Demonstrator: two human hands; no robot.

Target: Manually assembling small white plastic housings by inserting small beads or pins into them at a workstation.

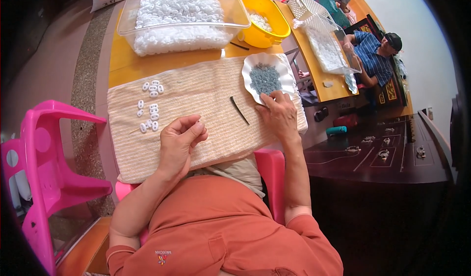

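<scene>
My left hand (182,141) is held above the near part of a beige striped towel (211,94), thumb and forefinger pinched together. A tiny pale bit shows at its fingertips, too small to name. My right hand (280,116) reaches to the near rim of a white wavy-edged dish (285,70), fingers bent together; what they hold, if anything, is hidden. Small grey-blue pieces (265,78) are heaped in this dish. Between my hands lies a thin black stick (239,111). White oval two-holed pieces (154,88) sit in small groups on the towel's left side.
Behind the towel stand a clear tub (184,31) full of white pieces and a yellow basin (274,28). A pink plastic chair (46,168) is at left. A person in a blue shirt (373,55) works at another table with a clear bin (326,45).
</scene>
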